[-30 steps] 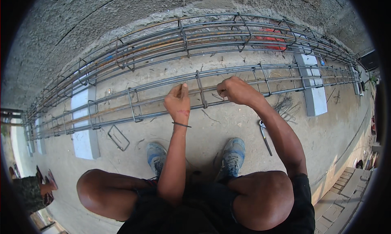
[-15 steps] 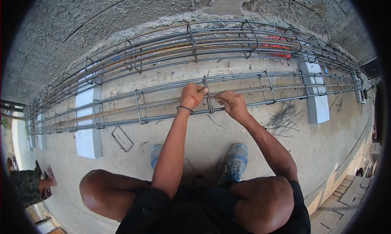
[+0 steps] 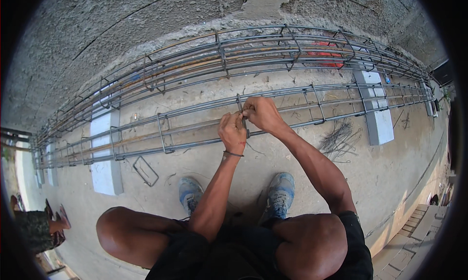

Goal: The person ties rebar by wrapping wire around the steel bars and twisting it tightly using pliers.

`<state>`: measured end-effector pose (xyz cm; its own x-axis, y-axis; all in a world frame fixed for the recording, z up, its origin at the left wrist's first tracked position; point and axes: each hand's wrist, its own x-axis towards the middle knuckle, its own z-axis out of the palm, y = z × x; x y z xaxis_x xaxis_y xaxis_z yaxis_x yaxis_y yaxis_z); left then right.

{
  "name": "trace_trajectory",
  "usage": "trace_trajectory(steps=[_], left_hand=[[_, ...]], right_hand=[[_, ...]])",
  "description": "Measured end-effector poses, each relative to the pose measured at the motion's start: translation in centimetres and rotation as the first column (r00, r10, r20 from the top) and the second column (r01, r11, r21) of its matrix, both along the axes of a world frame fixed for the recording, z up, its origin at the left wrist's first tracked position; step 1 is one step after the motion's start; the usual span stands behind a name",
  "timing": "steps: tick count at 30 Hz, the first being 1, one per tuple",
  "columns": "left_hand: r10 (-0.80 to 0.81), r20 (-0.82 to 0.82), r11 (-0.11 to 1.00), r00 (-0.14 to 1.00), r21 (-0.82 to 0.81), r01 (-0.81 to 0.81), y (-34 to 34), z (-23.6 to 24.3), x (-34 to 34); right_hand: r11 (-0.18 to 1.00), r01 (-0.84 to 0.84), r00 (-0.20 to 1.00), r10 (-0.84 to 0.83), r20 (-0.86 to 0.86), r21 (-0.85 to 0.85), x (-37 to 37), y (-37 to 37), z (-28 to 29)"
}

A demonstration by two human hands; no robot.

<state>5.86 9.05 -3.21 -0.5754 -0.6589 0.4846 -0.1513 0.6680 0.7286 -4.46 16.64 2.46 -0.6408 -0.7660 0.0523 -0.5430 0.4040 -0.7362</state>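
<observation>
Left hand [image 3: 233,131] and right hand [image 3: 261,113], apart half a second earlier, now meet at a hoop [image 3: 239,100] of the near steel cage [image 3: 278,92], which lies across pale blocks [image 3: 106,175]. Fingers pinched; whether they grip wire cannot be told. Both apparently work one spot.

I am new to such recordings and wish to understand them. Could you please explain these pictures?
There is no machine here: a person's bare left hand and right hand meet at a crosspiece of the nearer steel cage. Whether they hold something small, I cannot tell. The pictures come from a wide camera worn on the head, looking down, so straight edges bend. That cage and a farther cage lie across pale blocks on the concrete floor; wire pieces and a bent metal loop lie nearby.
</observation>
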Motion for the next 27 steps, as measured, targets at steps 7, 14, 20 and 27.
trace_trajectory(steps=[7, 14, 20, 27], left_hand=[[-0.019, -0.035, 1.000, 0.999, 0.020, 0.020, 2.9, 0.7, 0.7], [0.097, -0.243, 0.712, 0.965, 0.694, 0.103, 1.8, 1.8, 0.6], [-0.371, 0.153, 0.685, 0.916, 0.711, 0.158, -4.5, 2.8, -0.8], [-0.315, 0.182, 0.703, 0.931, 0.704, 0.100, -4.3, 2.4, -1.9]], right_hand=[[0.946, -0.193, 0.923, 0.265, -0.278, 0.259, -2.1, -3.7, 1.0], [0.871, -0.192, 0.967, 0.246, -0.064, 0.452, -2.0, -4.5, 2.4], [0.983, -0.129, 0.886, 0.056, 0.460, 0.130, -2.5, -1.6, 2.2], [0.999, 0.032, 0.994, -0.033, 0.108, 0.010, 1.0, 2.3, 1.3]])
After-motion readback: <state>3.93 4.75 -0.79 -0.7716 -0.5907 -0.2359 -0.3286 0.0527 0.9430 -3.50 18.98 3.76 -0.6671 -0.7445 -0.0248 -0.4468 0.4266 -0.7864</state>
